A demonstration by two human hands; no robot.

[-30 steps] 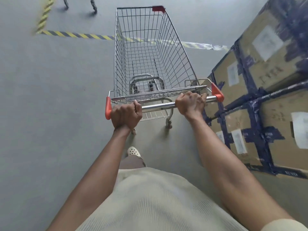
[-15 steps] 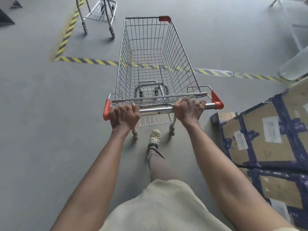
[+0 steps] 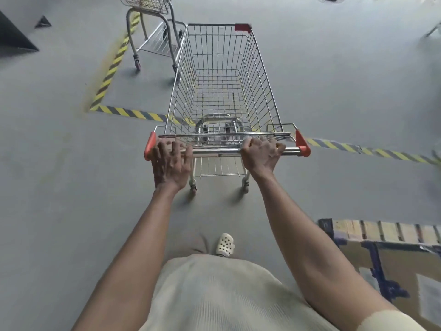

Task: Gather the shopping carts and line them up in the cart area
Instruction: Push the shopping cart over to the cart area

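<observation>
Right hand (image 3: pixel 261 152) wrapped round the handle (image 3: pixel 222 152), left hand (image 3: pixel 170 161) laid on it, fingers spread — shopping cart (image 3: pixel 224 91) straddles the striped tape (image 3: pixel 128 112), nose inside the bay; parking step — next probably needs a leftward steer to line up with the parked cart (image 3: pixel 152 32).

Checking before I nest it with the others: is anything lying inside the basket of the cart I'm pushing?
No, the cart shows only bare wire mesh, with the floor visible through it.

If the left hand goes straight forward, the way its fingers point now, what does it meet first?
The left hand lies across the handle, fingers pointing ahead. Straight on, it would probably first meet the wire flap just past the handle, though depth is unclear and it might pass above it.
</observation>
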